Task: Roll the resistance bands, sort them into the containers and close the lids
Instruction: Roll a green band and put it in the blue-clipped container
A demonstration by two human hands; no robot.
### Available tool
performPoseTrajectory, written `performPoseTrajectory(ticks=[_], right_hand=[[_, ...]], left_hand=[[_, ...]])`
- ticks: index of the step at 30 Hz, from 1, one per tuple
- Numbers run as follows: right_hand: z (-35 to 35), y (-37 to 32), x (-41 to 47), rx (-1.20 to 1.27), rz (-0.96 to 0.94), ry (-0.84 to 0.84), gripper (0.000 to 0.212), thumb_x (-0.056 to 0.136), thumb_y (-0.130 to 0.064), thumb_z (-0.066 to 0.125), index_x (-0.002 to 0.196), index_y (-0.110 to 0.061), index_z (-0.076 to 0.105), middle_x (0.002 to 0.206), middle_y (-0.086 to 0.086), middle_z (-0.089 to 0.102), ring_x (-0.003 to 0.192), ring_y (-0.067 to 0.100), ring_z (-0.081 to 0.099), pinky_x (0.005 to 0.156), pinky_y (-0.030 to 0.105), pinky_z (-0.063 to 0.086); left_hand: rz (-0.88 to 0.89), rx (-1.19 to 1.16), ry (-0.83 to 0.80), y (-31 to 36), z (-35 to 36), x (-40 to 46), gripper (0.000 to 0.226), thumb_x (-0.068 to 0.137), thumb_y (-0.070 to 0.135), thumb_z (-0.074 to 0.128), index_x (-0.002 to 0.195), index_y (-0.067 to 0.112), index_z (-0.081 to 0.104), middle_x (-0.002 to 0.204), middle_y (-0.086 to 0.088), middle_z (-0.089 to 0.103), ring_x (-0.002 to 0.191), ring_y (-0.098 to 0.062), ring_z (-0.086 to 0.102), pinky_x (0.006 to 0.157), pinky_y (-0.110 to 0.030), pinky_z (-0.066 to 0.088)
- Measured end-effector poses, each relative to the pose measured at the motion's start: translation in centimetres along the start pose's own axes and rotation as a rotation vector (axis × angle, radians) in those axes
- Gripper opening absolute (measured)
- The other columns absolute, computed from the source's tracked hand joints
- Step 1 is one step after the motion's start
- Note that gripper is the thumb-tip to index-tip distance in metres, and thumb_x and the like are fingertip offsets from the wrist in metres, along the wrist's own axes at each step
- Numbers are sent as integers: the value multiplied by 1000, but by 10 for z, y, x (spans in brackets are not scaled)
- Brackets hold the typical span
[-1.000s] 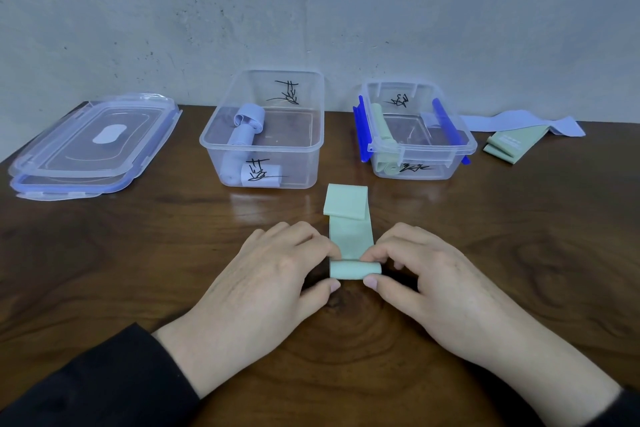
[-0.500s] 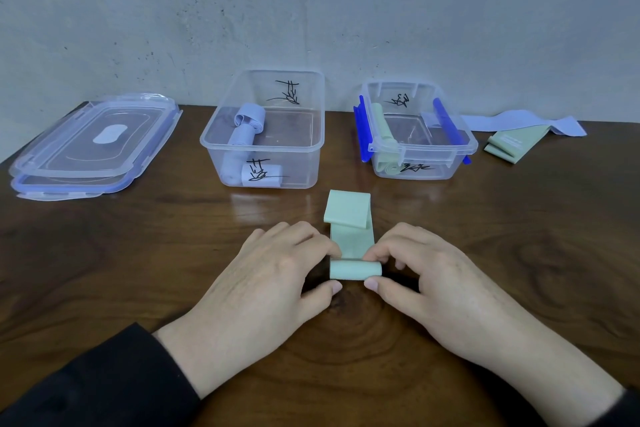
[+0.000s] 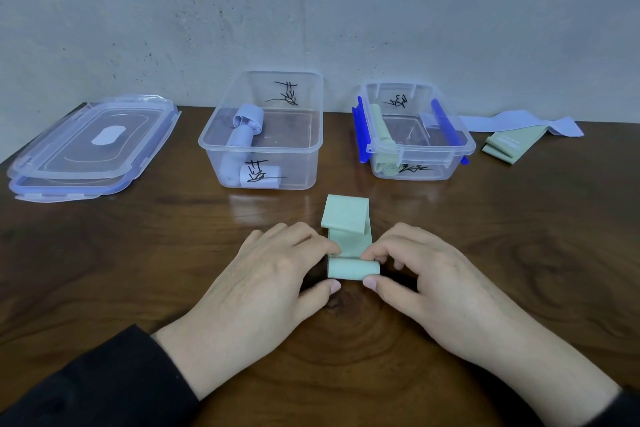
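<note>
A pale green resistance band lies on the wooden table, its near end wound into a small roll and its far end folded over. My left hand pinches the roll's left end between thumb and fingers. My right hand pinches its right end the same way. Behind stand two open clear containers: the left one holds rolled blue bands, the right one holds a rolled green band. Two lids are stacked at the far left.
A flat blue band and a folded green band lie at the back right beside the right container. Blue lid clips flank that container. A grey wall rises right behind the table's far edge.
The roll has grown slightly and the band's flat stretch has shortened, its folded far end drawn a little nearer. Both hands stay in place.
</note>
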State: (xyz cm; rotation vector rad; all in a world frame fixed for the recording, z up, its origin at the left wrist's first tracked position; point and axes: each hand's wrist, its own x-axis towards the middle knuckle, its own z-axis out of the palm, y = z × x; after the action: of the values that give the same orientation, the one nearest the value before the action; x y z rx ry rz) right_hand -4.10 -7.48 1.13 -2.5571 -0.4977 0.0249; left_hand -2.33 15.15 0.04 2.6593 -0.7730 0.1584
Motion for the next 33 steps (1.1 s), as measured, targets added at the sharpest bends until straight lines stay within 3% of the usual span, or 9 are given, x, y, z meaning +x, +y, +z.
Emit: performPoseTrajectory(ticks=[7, 16, 21, 26, 30, 33], right_hand=[[0, 1, 0, 4, 6, -5, 21, 88, -48, 63, 109, -46, 58, 103, -27, 50, 109, -3, 44, 79, 7, 36], [0, 1, -1, 8, -12, -4, 15, 92, -47, 58, 105, -43, 63, 106, -23, 52, 107, 1, 46, 85, 18, 43], [0, 1, 0, -1, -10, -5, 23, 89, -50, 61, 111, -44, 62, 106, -25, 51, 108, -1, 46, 83, 14, 41], [1, 1, 1, -27, -8, -8, 17, 88, -46, 65, 103, -44, 60, 103, -26, 50, 105, 0, 45, 77, 10, 35], [2, 2, 0, -6, -7, 3, 15, 88, -46, 63, 103, -43, 62, 104, -24, 52, 107, 1, 46, 80, 8, 36], [2, 2, 0, -12, -10, 7, 15, 89, -46, 63, 104, -43, 62, 104, -25, 51, 107, 1, 46, 78, 9, 36]], left_hand=[[-6, -10, -8, 1, -1, 1, 38, 90, 54, 35, 115, 40, 59, 106, 23, 52, 96, -4, 50, 85, -33, 44], [-15, -18, -9, 1, -2, 0, 37, 85, 57, 40, 112, 40, 59, 106, 23, 53, 97, -4, 52, 84, -35, 46], [-11, -14, -12, 2, -3, 1, 41, 88, 58, 34, 114, 40, 61, 107, 24, 53, 98, -4, 51, 85, -34, 46], [-13, -9, 6, 2, -2, -1, 43, 89, 56, 36, 116, 37, 63, 107, 22, 53, 98, -5, 52, 84, -34, 47], [-21, -25, 3, 2, -1, -1, 57, 89, 61, 36, 140, 38, 48, 138, 26, 42, 117, -1, 45, 99, -30, 40], [-17, -24, 0, 2, -1, -2, 62, 87, 64, 34, 144, 40, 42, 151, 24, 32, 124, 0, 40, 103, -29, 37]])
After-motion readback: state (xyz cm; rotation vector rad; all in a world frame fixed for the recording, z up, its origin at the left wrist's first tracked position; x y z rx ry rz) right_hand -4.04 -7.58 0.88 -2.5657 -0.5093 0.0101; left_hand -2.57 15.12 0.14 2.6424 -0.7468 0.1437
